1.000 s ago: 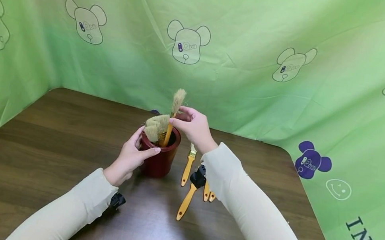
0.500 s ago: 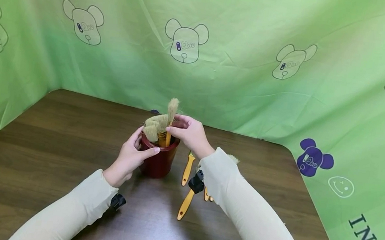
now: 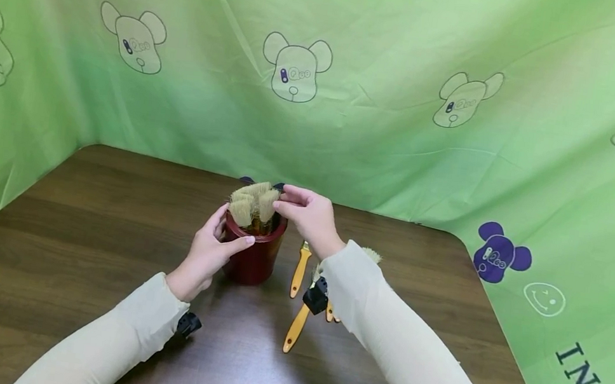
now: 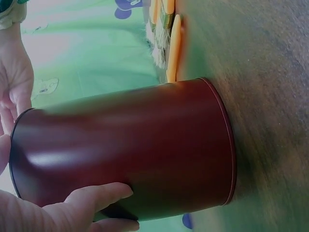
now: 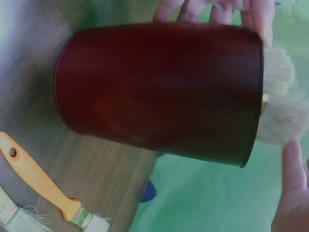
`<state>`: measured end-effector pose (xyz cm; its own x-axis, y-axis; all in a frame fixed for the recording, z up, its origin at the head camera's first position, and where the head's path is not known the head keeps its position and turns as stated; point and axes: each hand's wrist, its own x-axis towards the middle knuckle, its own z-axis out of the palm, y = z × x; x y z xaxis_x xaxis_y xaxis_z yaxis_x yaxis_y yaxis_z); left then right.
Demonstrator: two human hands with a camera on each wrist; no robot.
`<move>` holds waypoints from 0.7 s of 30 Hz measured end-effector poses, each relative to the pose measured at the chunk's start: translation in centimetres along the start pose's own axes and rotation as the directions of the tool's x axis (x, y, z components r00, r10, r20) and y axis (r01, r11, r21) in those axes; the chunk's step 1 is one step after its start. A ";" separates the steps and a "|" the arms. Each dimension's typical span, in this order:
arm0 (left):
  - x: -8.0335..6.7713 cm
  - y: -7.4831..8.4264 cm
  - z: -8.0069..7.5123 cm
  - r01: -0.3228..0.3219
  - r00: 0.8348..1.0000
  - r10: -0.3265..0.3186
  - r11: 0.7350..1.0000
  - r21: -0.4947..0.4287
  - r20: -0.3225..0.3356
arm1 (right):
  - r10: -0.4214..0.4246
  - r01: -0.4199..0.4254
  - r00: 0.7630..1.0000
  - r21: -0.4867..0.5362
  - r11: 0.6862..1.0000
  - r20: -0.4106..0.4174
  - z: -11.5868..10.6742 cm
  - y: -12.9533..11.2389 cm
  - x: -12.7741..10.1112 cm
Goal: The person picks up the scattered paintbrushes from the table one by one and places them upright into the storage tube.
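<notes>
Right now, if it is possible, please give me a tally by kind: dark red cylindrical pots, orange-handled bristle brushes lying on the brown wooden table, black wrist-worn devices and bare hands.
Dark red cylindrical pot: 1
Orange-handled bristle brushes lying on the brown wooden table: 4 visible, some partly hidden
Black wrist-worn devices: 2
Bare hands: 2
Total: 9

Comprises one container (image 3: 251,262); at least three brushes inside (image 3: 240,211); at least four brushes outside (image 3: 301,271); two black wrist cameras (image 3: 188,325); one worktop (image 3: 77,240); one green backdrop (image 3: 202,115).
</notes>
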<state>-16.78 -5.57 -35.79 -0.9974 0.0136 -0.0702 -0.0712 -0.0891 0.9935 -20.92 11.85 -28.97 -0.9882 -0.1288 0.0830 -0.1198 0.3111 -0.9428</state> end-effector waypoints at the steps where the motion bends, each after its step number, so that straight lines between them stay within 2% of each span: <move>1: 0.0 0.0 -0.1 0.003 1.000 -0.003 1.000 0.003 0.001 | -0.007 0.007 1.000 0.002 1.000 -0.030 -0.2 0.0 -0.1; 5: 0.0 0.0 -0.3 0.006 1.000 -0.007 1.000 0.012 0.005 | 0.000 -0.003 0.988 -0.020 1.000 -0.157 -1.7 1.0 -0.3; 7: 0.0 0.1 -0.3 0.005 1.000 -0.005 1.000 0.023 0.005 | 0.029 -0.042 0.979 -0.059 0.997 -0.204 -3.0 1.9 -0.2; 10: -0.1 0.1 -0.4 0.008 1.000 -0.008 0.999 0.031 0.004 | 0.090 -0.123 0.971 -0.137 0.983 -0.223 -5.2 3.8 -0.2; 14: -0.1 0.0 -0.3 0.012 1.000 -0.012 0.999 0.031 0.005 | 0.191 -0.244 0.956 -0.237 0.941 -0.223 -7.8 6.9 -0.7; 17: 0.0 -0.1 -0.3 0.009 1.000 -0.009 0.999 0.033 0.005 | 0.268 -0.342 0.927 -0.298 0.891 -0.263 -9.1 9.2 -1.6; 21: 0.1 0.1 -0.1 0.011 1.000 -0.011 0.999 0.037 0.006 | 0.339 -0.437 0.888 -0.341 0.832 -0.310 -9.7 11.5 -2.8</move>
<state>-16.84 -5.68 -35.75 -0.9965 0.0202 -0.0811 -0.0820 -0.0517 0.9953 -20.50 24.93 -36.90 -0.9478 0.2833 -0.1460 0.2997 0.6365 -0.7106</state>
